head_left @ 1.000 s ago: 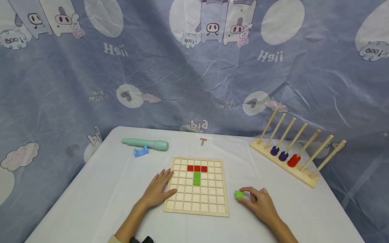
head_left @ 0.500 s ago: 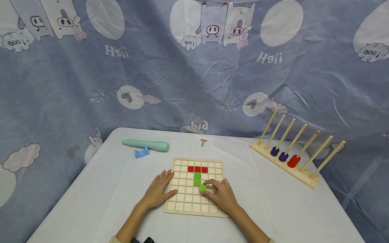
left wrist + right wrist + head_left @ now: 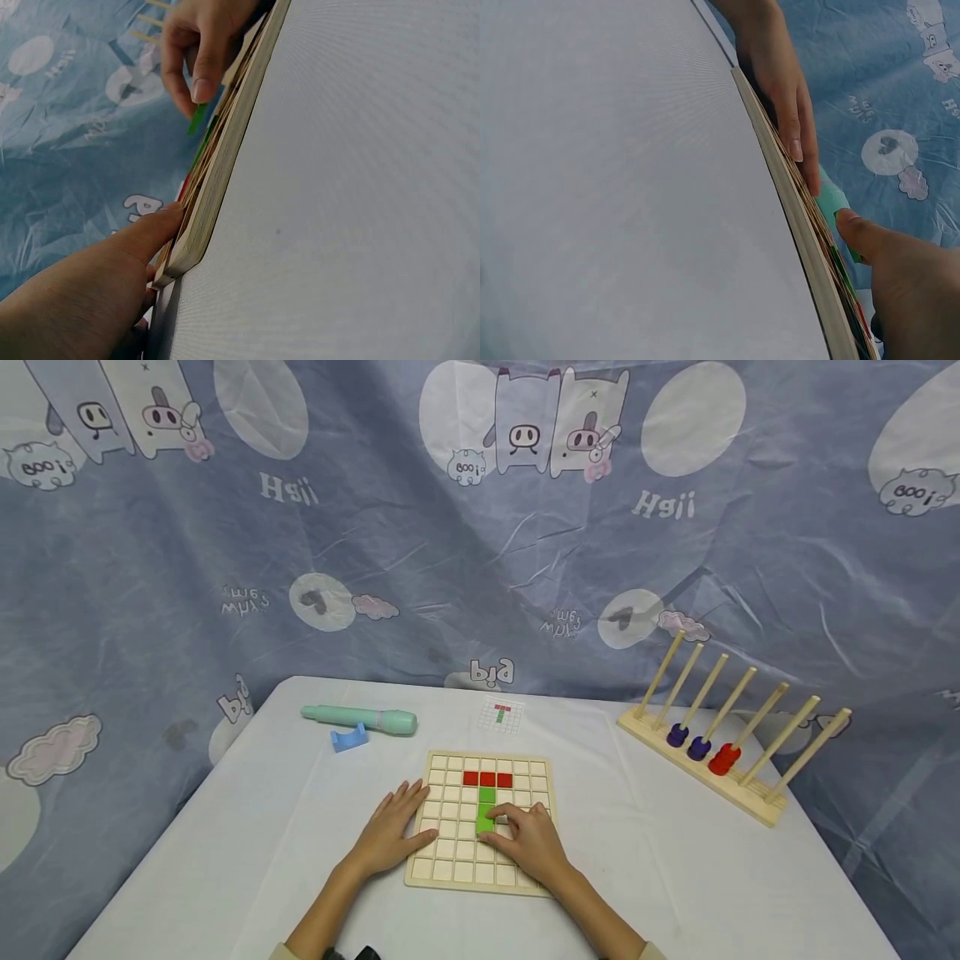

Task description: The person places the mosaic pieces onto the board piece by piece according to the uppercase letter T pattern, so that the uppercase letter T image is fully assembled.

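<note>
Between thumb and fingertips my right hand pinches a square green tile. In the left wrist view that tile tilts slightly above the wooden grid board. Seen from the head, it overlaps the lower end of a green column. A green tile sits in the board under a row of red tiles; the lower green one is partly covered by my fingers. My left hand rests along the board's left edge, fingers extended and thumb on the rim.
Behind the board lies a small printed card with a red and green T. A mint-green tube-like object and a blue cradle-shaped piece are at back left. At right stands a wooden peg rack with purple and red rings.
My right hand has carried the green tile leftward from the table on the right to over the board, below the green column. My left hand stays at the board's edge.
</note>
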A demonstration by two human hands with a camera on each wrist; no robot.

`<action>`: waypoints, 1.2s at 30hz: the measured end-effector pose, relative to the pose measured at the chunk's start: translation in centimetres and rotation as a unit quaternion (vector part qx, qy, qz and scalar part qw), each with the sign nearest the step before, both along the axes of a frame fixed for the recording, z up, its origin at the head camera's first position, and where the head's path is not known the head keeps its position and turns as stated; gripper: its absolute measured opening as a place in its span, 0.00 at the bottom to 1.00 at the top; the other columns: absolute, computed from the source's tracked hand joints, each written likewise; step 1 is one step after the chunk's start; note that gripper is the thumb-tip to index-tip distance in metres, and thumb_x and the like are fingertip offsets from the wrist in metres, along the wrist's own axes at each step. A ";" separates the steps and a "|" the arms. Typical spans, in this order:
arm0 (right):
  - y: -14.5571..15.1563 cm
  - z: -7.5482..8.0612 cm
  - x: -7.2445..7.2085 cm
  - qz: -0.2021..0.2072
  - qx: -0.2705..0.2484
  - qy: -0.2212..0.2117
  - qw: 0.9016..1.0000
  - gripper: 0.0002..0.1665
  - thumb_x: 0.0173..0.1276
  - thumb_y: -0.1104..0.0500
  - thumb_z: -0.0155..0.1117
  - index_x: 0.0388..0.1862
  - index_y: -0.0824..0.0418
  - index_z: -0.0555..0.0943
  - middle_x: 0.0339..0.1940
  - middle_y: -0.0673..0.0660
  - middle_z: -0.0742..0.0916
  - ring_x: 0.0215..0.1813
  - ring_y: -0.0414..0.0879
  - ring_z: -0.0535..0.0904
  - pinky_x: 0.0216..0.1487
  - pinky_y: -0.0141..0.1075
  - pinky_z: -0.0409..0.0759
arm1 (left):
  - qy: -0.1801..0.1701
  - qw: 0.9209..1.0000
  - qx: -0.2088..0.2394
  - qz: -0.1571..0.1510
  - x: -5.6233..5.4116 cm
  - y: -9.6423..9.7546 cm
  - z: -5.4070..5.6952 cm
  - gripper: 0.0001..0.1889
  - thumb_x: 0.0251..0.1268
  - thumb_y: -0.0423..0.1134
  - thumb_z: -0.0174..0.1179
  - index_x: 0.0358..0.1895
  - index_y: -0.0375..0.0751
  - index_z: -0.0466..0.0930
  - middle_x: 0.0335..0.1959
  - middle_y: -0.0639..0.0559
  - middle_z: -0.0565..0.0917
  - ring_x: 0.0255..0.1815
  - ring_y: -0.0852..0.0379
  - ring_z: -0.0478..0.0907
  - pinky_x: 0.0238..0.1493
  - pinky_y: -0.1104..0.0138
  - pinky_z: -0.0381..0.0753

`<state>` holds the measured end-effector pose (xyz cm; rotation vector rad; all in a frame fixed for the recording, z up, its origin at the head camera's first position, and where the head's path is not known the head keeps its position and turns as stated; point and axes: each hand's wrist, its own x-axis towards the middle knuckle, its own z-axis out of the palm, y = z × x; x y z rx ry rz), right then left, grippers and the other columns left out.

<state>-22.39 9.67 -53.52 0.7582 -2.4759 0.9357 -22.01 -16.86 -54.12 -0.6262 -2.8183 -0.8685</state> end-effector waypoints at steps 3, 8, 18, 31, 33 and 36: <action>0.0 -0.1 0.0 0.000 0.003 -0.005 1.000 0.18 0.47 0.43 0.73 0.36 0.48 0.83 0.07 0.34 0.60 0.14 0.29 0.51 0.34 0.33 0.60 | 0.000 1.000 0.002 0.001 0.0 0.0 -0.1 0.39 0.60 0.58 0.56 0.68 0.37 0.60 0.70 0.43 0.59 0.71 0.44 0.49 0.68 0.50 0.46; 0.1 0.0 -0.1 -0.011 0.018 -0.015 1.000 0.18 0.47 0.42 0.73 0.36 0.47 0.83 0.07 0.35 0.61 0.14 0.30 0.52 0.32 0.32 0.59 | 0.001 1.000 -0.001 -0.001 -0.2 0.0 -0.1 0.40 0.60 0.59 0.55 0.69 0.39 0.59 0.70 0.45 0.58 0.72 0.45 0.48 0.69 0.51 0.46; 0.6 0.2 -0.1 -0.024 0.040 -0.021 0.999 0.20 0.47 0.40 0.72 0.36 0.48 0.84 0.07 0.36 0.62 0.15 0.32 0.54 0.30 0.30 0.58 | -0.001 1.000 -0.002 -0.003 -0.6 0.4 -0.2 0.40 0.60 0.60 0.54 0.70 0.40 0.58 0.71 0.46 0.58 0.72 0.47 0.47 0.69 0.53 0.44; 0.6 0.3 0.1 -0.025 0.031 -0.008 0.999 0.20 0.46 0.41 0.73 0.35 0.48 0.84 0.07 0.36 0.62 0.15 0.32 0.54 0.30 0.30 0.58 | 0.000 1.000 -0.001 -0.001 -0.4 0.5 0.0 0.40 0.60 0.59 0.55 0.69 0.39 0.58 0.70 0.45 0.58 0.72 0.45 0.48 0.69 0.52 0.45; 0.7 0.4 0.1 -0.025 0.028 -0.009 0.999 0.20 0.45 0.41 0.73 0.35 0.48 0.83 0.07 0.36 0.62 0.15 0.32 0.53 0.30 0.30 0.58 | 0.000 1.000 -0.002 -0.002 -0.4 0.5 0.0 0.40 0.60 0.60 0.55 0.70 0.40 0.58 0.71 0.45 0.58 0.72 0.46 0.48 0.69 0.52 0.44; 1.0 0.5 0.0 -0.021 0.023 -0.008 0.999 0.19 0.46 0.43 0.74 0.36 0.48 0.83 0.07 0.36 0.62 0.14 0.31 0.53 0.30 0.30 0.59 | -0.006 1.000 0.008 -0.005 -0.6 0.5 -0.1 0.40 0.60 0.60 0.55 0.70 0.40 0.58 0.71 0.46 0.58 0.72 0.46 0.47 0.69 0.52 0.43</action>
